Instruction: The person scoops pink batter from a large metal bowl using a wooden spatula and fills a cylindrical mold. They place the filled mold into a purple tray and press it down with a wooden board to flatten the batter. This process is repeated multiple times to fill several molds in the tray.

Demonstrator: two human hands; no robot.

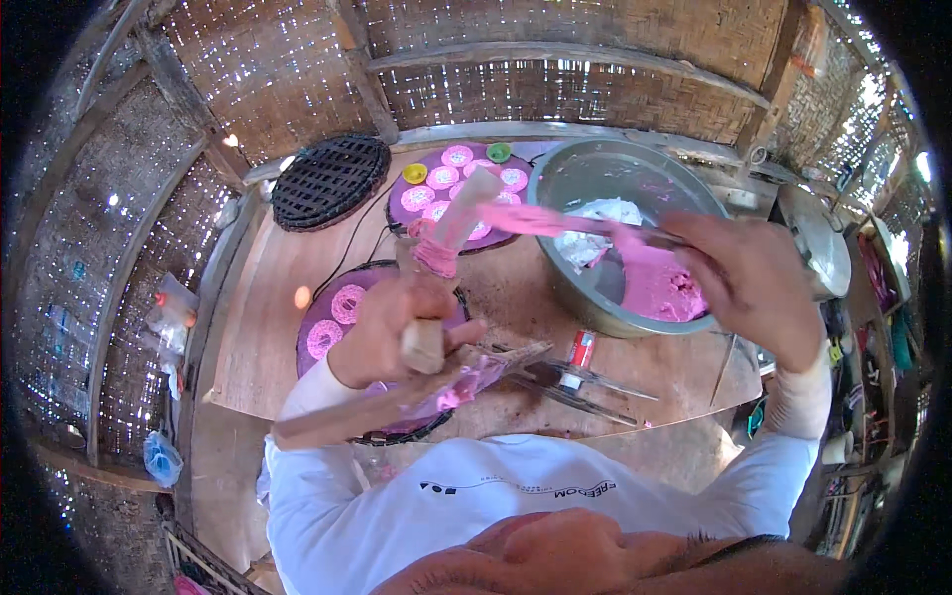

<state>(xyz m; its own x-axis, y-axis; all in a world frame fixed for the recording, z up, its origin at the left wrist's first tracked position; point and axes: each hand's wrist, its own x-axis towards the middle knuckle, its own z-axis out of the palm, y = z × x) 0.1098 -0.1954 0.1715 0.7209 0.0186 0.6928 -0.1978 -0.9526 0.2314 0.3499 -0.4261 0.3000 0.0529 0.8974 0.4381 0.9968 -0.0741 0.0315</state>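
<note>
My left hand (392, 322) is closed round a wooden-handled tool (423, 345). Past that hand, a pale, tube-like piece (464, 213) tilts upward with pink dough on and around it. In my right hand (759, 283) is a thin stick-like spatula (650, 234), its far end coated in pink dough and touching or very near the pale piece. Below my right hand stands a grey basin (557, 297), holding a mass of pink dough (659, 288) and a crumpled white bag (605, 220). A rough wooden bar (347, 416) smeared with pink lies across the front of my left hand.
Two round purple-covered trays bear pink lacy rings: one tray (402, 203) at the back, another (309, 362) partly behind my left arm. A dark woven tray (332, 183) lies back left. Thin sticks (585, 402) and a red-and-white container (580, 357) rest on the wooden table (258, 347).
</note>
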